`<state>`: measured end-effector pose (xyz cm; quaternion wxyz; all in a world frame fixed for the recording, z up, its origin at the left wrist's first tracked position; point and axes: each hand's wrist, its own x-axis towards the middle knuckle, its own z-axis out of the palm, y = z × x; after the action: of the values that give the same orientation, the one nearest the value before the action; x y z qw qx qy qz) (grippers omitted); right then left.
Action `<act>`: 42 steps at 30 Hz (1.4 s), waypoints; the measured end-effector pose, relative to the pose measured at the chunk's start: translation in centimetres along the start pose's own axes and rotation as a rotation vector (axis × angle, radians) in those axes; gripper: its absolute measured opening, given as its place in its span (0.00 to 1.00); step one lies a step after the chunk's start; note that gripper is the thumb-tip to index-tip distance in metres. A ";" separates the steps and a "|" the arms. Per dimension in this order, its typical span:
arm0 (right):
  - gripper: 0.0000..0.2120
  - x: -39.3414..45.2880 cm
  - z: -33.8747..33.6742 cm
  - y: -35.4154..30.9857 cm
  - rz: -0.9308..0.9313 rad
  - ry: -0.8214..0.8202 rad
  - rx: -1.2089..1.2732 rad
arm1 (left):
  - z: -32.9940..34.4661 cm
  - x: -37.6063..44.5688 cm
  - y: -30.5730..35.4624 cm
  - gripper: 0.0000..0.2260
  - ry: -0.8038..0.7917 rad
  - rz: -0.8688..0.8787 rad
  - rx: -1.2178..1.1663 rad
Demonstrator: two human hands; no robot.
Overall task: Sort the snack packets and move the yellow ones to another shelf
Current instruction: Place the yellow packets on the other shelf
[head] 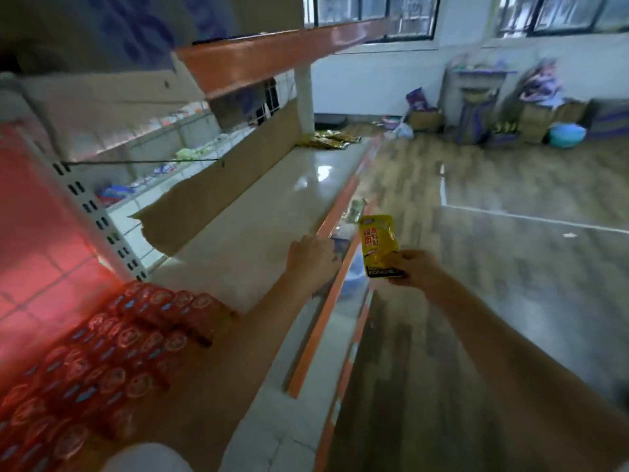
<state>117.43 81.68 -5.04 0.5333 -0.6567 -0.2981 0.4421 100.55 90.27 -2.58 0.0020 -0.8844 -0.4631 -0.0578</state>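
My right hand (413, 269) pinches a yellow snack packet (378, 245) with red lettering by its lower end, upright, just past the orange front edge of the shelf (258, 212). My left hand (311, 255) rests at that front edge, fingers curled over the lip, possibly on a bluish packet (340, 243) that is mostly hidden. Several yellow packets (332, 139) lie in a heap at the far end of the same shelf. Rows of red snack packets (112, 345) fill the near left part of the shelf.
A torn cardboard sheet (218, 195) stands along the back of the shelf. An orange-edged upper shelf (272, 59) hangs overhead. Behind the cardboard, another shelf holds mixed packets (183, 155). Wooden floor to the right, with boxes, bags and a blue basin (566, 135) by the far wall.
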 end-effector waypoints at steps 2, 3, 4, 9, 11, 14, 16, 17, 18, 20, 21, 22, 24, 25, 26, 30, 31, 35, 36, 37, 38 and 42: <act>0.03 2.6 -3.0 -0.7 -0.009 0.035 0.010 | 0.7 3.4 2.4 0.14 -0.008 0.028 0.000; 0.03 3.8 -4.4 -1.2 -0.007 0.045 0.012 | 1.1 5.2 3.5 0.14 -0.009 0.042 0.009; 0.02 4.9 -5.6 -1.8 0.001 0.050 0.007 | 1.5 7.0 4.6 0.15 -0.006 0.053 0.019; 0.10 10.8 -11.0 -3.6 0.028 0.068 0.006 | 3.1 15.0 9.4 0.15 -0.049 0.079 -0.038; 0.08 13.2 -12.6 -3.8 0.044 0.063 -0.012 | 3.7 17.5 10.7 0.14 -0.081 0.099 -0.043; 0.03 17.1 -14.6 -4.1 0.064 0.058 -0.039 | 4.8 21.3 11.5 0.15 -0.089 0.091 -0.021; 0.06 20.0 -15.6 -4.3 0.070 0.056 -0.052 | 5.4 24.1 11.6 0.17 -0.067 0.074 -0.017; 0.06 21.4 -15.9 -4.6 0.070 0.055 -0.054 | 5.6 25.6 11.6 0.18 -0.060 0.071 -0.016; 0.06 23.0 -16.1 -4.8 0.074 0.053 -0.051 | 5.8 27.1 11.6 0.17 -0.063 0.068 -0.010; 0.09 26.3 -16.3 -5.7 0.084 0.048 -0.057 | 6.4 30.5 11.6 0.16 -0.067 0.066 0.006; 0.11 28.1 -16.3 -6.3 0.085 0.043 -0.066 | 6.7 32.3 11.5 0.16 -0.061 0.064 0.004; 0.12 30.0 -16.3 -6.9 0.088 0.041 -0.070 | 6.8 34.2 11.4 0.16 -0.054 0.056 -0.007; 0.14 33.6 -16.4 -8.6 0.088 0.031 -0.085 | 6.8 37.9 10.8 0.16 -0.031 0.030 -0.034; 0.14 35.2 -16.4 -9.5 0.085 0.020 -0.101 | 6.7 39.7 10.5 0.16 -0.022 0.014 -0.037; 0.14 37.0 -16.3 -10.5 0.083 0.009 -0.119 | 6.4 41.4 10.0 0.15 -0.011 0.001 -0.032; 0.15 43.4 -15.8 -13.8 0.050 -0.042 -0.164 | 6.0 47.3 7.6 0.16 0.067 -0.044 0.057; 0.15 44.9 -15.6 -14.4 0.048 -0.059 -0.173 | 6.0 48.5 7.0 0.17 0.080 -0.063 0.075; 0.14 50.8 -14.3 -15.5 0.039 -0.111 -0.201 | 6.5 52.1 4.5 0.17 0.080 -0.143 0.056; 0.14 52.3 -13.8 -15.7 0.039 -0.129 -0.211 | 6.6 52.9 3.9 0.16 0.078 -0.160 0.051; 0.14 53.8 -13.3 -16.1 0.035 -0.155 -0.218 | 6.6 53.7 3.2 0.16 0.080 -0.181 0.043; 0.14 55.2 -12.8 -16.5 0.028 -0.184 -0.220 | 6.7 54.5 2.7 0.16 0.086 -0.206 0.026; 0.09 60.8 -10.4 -18.1 -0.028 -0.299 -0.261 | 7.2 56.6 0.5 0.15 0.145 -0.327 -0.004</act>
<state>154.41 134.22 -3.17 0.3992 -0.6432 -0.4379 0.4849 133.63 136.68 -3.81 0.0242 -0.7907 -0.5995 -0.1217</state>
